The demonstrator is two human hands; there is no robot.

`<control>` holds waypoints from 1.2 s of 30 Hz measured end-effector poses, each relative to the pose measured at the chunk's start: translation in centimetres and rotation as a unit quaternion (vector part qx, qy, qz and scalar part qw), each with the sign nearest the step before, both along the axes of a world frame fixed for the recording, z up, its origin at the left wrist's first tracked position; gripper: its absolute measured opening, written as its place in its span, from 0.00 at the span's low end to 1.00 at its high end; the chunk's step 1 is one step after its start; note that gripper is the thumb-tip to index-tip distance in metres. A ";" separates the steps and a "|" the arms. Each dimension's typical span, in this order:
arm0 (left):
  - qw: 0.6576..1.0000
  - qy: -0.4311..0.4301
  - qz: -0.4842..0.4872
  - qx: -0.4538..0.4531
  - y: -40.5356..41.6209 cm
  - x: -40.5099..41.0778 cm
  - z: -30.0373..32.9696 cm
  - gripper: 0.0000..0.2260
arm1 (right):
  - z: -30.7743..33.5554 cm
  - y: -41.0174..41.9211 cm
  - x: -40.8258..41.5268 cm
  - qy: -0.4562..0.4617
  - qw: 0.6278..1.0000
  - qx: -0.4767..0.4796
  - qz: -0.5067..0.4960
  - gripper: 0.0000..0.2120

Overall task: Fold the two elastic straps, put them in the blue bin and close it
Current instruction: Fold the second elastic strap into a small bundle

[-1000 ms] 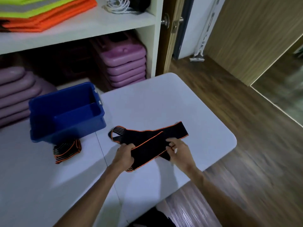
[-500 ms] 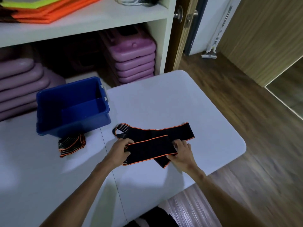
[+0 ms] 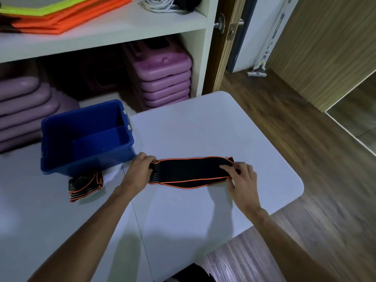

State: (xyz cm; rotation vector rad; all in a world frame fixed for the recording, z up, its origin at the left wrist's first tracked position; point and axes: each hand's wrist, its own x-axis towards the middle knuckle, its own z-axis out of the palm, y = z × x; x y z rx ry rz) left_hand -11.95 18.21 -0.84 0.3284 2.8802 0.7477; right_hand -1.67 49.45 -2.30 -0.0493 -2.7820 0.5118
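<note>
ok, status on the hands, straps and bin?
Left hand and right hand pinch opposite ends of the doubled strap on the table. Second strap folded beside the open blue bin. Nothing in the way.

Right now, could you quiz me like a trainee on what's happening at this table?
1. True or false: the blue bin already holds a strap.
2. Which hand grips the striped end of the long strap? A left hand, B right hand, C neither.
3. Fill in: the folded strap lies on the white table, in front of the ____.

Key: 1 false; 2 A; 3 bin.
</note>
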 end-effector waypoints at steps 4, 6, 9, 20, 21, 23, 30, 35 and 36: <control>0.993 0.043 0.036 -0.106 -0.1 0.1 -0.5 0.25 | -1.7 0.0 0.0 -0.103 0.994 0.036 0.006 0.20; 0.993 0.009 0.084 -0.076 -0.1 0.4 -0.9 0.27 | -1.6 0.1 -0.1 -0.127 0.991 0.035 0.010 0.23; 0.991 -0.026 0.129 -0.031 0.1 0.7 -1.4 0.22 | -1.6 0.4 -0.9 -0.164 0.984 0.055 0.033 0.32; 0.987 -0.024 0.119 -0.102 -4.0 4.5 -3.9 0.17 | -1.8 2.4 -4.5 -0.269 0.936 0.126 0.191 0.34; 0.986 -0.028 0.120 -0.109 -4.7 5.6 -4.5 0.18 | -1.8 2.3 -4.8 -0.274 0.931 0.129 0.204 0.35; 0.984 -0.022 0.121 -0.127 -6.1 7.6 -5.4 0.20 | -1.3 1.8 -5.3 -0.282 0.927 0.123 0.215 0.35; 0.964 -0.007 0.257 -0.064 -10.6 12.4 -3.8 0.16 | -1.2 -2.3 -5.5 -0.256 0.905 0.163 0.299 0.36; 0.931 -0.034 0.360 -0.044 -17.1 16.6 -3.2 0.09 | -1.3 -7.4 -3.3 -0.273 0.876 0.169 0.359 0.39; 0.922 -0.037 0.384 -0.045 -18.5 17.4 -3.1 0.07 | -1.3 -8.5 -2.8 -0.274 0.872 0.167 0.370 0.39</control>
